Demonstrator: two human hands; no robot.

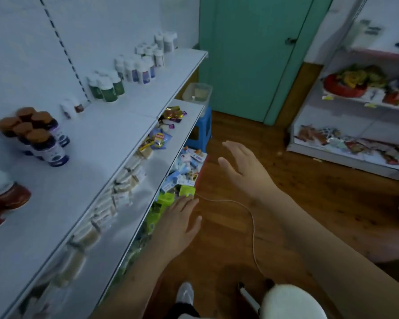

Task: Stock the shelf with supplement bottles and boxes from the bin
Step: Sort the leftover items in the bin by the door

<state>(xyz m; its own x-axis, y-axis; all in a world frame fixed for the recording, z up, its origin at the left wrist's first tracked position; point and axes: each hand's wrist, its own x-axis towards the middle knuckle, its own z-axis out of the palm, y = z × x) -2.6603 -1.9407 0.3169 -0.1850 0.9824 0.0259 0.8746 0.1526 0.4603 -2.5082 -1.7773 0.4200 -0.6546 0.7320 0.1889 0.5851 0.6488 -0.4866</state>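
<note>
While both your forearms reach out from the bottom of the view over the wooden floor (228,245), neither hand holds anything. Your left hand (182,223) is palm down with its fingers straight and loosely spread, its fingertips near the green packets (168,199) at the front edge of the lowest shelf. Your right hand (242,170) is farther forward and higher, fingers straight and fanned apart, thumb out to the left, hanging in the air beside the shelving without touching it. On the top shelf (97,143) at your left, supplement bottles stand in groups along the back wall: brown-capped bottles (40,137) nearest, then green-labelled bottles (107,87), then white bottles (137,67) farther along. A red-labelled bottle (5,196) sits at the near left edge. A clear bin (197,92) rests on a blue stool (199,132) past the end of the shelves, well apart from both hands. A thin white cable (251,217) trails across the floor between your arms.
</note>
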